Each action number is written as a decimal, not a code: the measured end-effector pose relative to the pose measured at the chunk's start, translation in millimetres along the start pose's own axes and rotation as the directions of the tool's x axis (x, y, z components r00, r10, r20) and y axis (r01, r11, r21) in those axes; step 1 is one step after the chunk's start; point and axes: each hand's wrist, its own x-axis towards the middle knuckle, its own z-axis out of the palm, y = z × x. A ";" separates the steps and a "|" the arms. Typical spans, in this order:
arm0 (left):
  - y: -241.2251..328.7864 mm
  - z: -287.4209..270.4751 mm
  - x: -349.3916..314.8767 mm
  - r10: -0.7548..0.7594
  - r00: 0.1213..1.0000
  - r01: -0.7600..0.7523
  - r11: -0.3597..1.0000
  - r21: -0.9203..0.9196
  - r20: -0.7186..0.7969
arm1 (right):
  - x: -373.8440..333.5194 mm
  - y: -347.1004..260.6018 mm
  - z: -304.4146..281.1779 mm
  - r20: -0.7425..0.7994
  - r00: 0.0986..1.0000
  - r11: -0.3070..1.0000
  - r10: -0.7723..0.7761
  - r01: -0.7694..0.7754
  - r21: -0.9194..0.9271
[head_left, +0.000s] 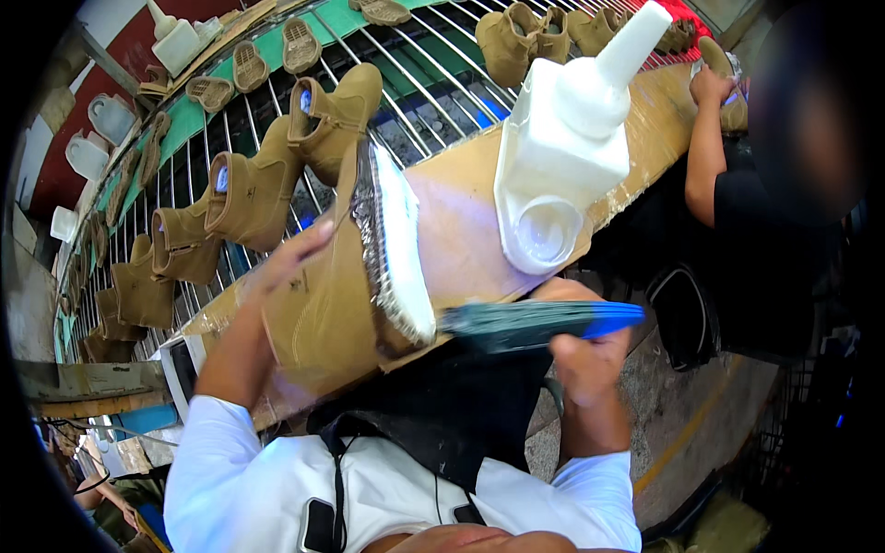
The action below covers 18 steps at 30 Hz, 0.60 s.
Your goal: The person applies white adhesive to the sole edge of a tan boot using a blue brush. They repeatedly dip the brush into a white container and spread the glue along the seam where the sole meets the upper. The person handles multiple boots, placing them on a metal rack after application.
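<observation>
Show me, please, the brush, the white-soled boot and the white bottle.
Brush [527,323], head view: its dark, motion-blurred middle part.
White-soled boot [334,300], head view: tan side of its upper.
White bottle [562,138], head view: its boxy body.

Hand passage over cardboard [458,207], between tan boot [318,318] and white bottle [569,138].

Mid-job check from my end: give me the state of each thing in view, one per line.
Left hand: against the boot, grip partly hidden.
Right hand: closed on the brush.
Boot: tipped, sole facing right.
Sole: underside white, edge dark brown.
Brush: held, blurred, contact with sole unclear.
White bottle: spout up, fill unclear.
Other boots: standing in a row.
Loose soles: lying on green strip.
</observation>
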 end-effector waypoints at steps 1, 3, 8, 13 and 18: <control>21.6 1.9 8.5 0.008 0.999 -0.011 0.998 0.068 0.039 | -2.1 5.1 -10.0 -0.190 0.978 0.996 -0.090 0.093 0.006; 70.2 9.4 34.7 -0.002 0.996 -0.020 0.971 0.237 0.091 | -9.2 7.1 -36.5 -0.382 0.918 0.964 -0.106 0.189 0.188; 192.1 61.3 165.4 -0.095 0.993 -0.027 0.363 0.931 0.066 | -18.0 11.2 -93.2 -0.521 0.853 0.970 -0.035 0.154 0.188; 192.4 113.2 309.3 -0.161 0.959 0.184 -0.264 0.947 -0.231 | -15.4 20.1 -110.3 -0.589 0.808 0.960 0.022 0.148 0.238; 170.4 113.2 374.2 -0.219 0.973 -0.061 -0.564 0.824 -0.078 | -7.4 25.8 -116.6 -0.589 0.808 0.972 -0.010 0.147 0.185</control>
